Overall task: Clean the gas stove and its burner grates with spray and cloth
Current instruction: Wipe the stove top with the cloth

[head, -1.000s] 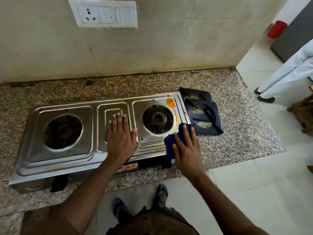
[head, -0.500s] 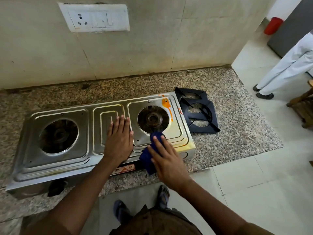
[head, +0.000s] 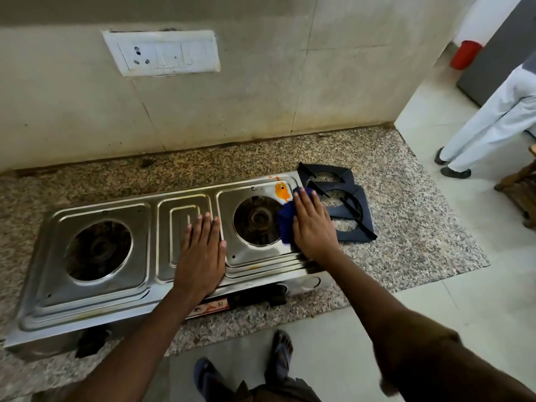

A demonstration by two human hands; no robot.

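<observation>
A steel two-burner gas stove (head: 95, 297) lies on a granite slab, both grates off. My left hand (head: 200, 250) rests flat on its ribbed middle panel, fingers together, holding nothing. My right hand (head: 311, 224) presses a dark blue cloth (head: 285, 220) onto the right side of the stove top, beside the right burner (head: 258, 219). An orange stain (head: 282, 192) sits just beyond the cloth at the back right corner. Two black burner grates (head: 351, 210) lie stacked on the slab right of the stove. No spray bottle is in view.
The granite slab (head: 406, 227) ends at a tiled floor on the right and front. A wall with a switch plate (head: 162, 52) stands behind. Another person's legs (head: 487, 132) stand at the far right, near a wooden object (head: 522, 192) and a red bin (head: 465, 55).
My right hand has slid the blue cloth from the stove's front edge up along its right side toward the orange stain. My left hand has stayed on the middle panel.
</observation>
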